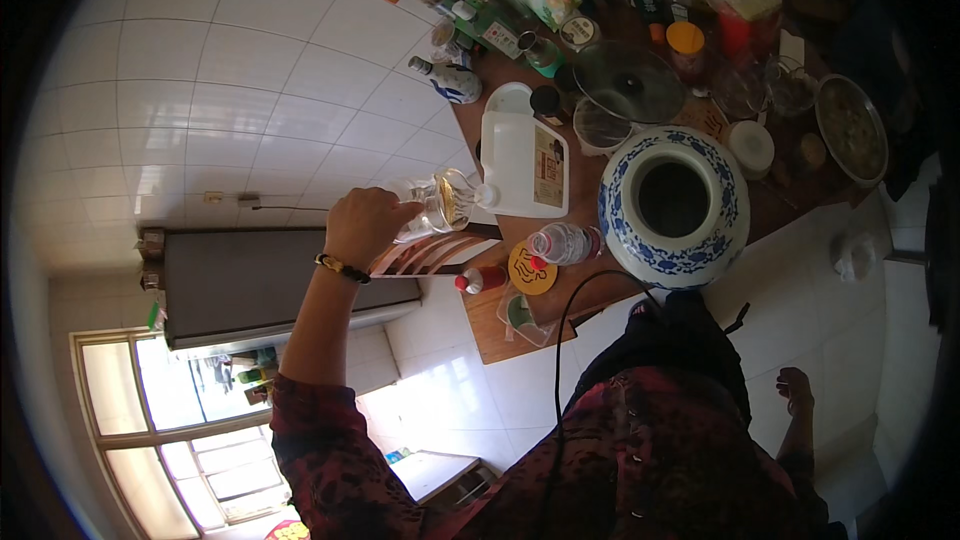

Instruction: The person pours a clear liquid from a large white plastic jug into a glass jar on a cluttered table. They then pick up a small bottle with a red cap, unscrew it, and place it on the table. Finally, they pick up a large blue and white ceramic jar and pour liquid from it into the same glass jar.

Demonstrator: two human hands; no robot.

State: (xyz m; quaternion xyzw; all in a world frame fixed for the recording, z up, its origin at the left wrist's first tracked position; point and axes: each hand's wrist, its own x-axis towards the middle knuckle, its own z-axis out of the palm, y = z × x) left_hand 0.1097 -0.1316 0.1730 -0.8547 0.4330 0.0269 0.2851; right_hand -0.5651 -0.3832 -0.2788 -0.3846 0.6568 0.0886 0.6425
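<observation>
My left hand (364,221), with a dark beaded bracelet at its wrist, is closed around a clear bottle (446,202) with a gold-coloured band. The bottle is tilted, and its narrow end meets or overlaps a white knob or cap (486,196) beside a white plastic jug (517,157) with a label; I cannot tell which it belongs to. A clear plastic bottle (566,243) with a red neck ring and no cap stands nearby. Next to it is a blue-and-white porcelain jar (675,206) with a wide open mouth. My right hand (796,390) hangs empty at my side, fingers loosely curled.
The brown wooden table (510,229) carries a yellow round mat (532,270), a red-capped bottle (482,280), a glass lid (630,81), a metal bowl (851,129) and several bottles and jars. A black cable (561,360) crosses before my body. A tiled wall (262,60) borders the table.
</observation>
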